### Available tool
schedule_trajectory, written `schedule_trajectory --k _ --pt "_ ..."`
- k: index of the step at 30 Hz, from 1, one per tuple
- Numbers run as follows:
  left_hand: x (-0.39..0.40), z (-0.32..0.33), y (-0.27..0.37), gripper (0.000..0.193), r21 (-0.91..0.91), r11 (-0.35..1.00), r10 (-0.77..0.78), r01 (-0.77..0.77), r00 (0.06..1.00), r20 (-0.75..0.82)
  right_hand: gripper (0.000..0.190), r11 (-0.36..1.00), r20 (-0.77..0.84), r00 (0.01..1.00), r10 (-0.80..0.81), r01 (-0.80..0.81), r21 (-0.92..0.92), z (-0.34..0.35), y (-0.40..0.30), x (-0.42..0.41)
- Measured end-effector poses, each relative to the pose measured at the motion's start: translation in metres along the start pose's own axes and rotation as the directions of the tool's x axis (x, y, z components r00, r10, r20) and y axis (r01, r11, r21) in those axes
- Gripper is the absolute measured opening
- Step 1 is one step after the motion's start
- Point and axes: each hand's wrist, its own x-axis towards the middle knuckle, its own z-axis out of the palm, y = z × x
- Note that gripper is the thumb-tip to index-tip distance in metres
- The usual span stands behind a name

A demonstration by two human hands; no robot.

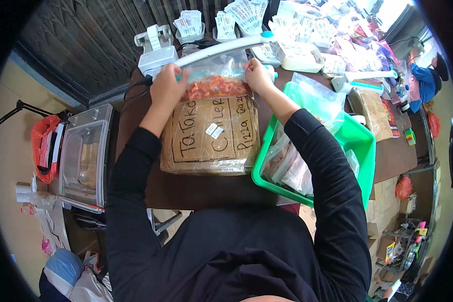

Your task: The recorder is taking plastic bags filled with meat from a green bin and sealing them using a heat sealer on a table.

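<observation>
A clear plastic bag of orange-red food pieces (217,86) lies across the base of a hand impulse sealer, at the far edge of a cardboard box (207,151) with handwriting and small labels. My left hand (168,85) grips the bag's left edge. The right edge is pinched between the fingers of my right hand (257,74). Above the bag the sealer's white arm (219,49) stands raised, with a teal tip at its right end. To the right, a green plastic basket (258,170) holds several filled clear bags (292,170).
Tubs of printed sachets (190,28) and a white label dispenser (156,49) stand at the back. Another sealer (358,81) and a cardboard box (370,115) are at right. A lidded clear container (85,158) stands left. A person in blue (424,83) is far right.
</observation>
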Motion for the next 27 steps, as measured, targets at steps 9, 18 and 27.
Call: schedule_trajectory --k 9,18,27 --pt "-0.011 0.036 0.034 0.057 0.143 0.735 0.633 -0.663 0.746 0.207 0.013 0.966 0.147 0.976 0.161 -0.187 0.182 -0.017 -0.018 0.004" --pt "0.0 0.04 0.024 0.054 0.063 0.72 0.678 -0.691 0.72 0.145 0.017 0.953 0.171 0.954 -0.246 0.206 0.223 -0.066 -0.045 -0.019" --pt "0.011 0.039 0.021 0.061 -0.061 0.643 0.758 -0.763 0.624 0.192 0.037 0.597 0.202 0.673 -0.711 0.73 -0.332 -0.077 -0.098 0.06"
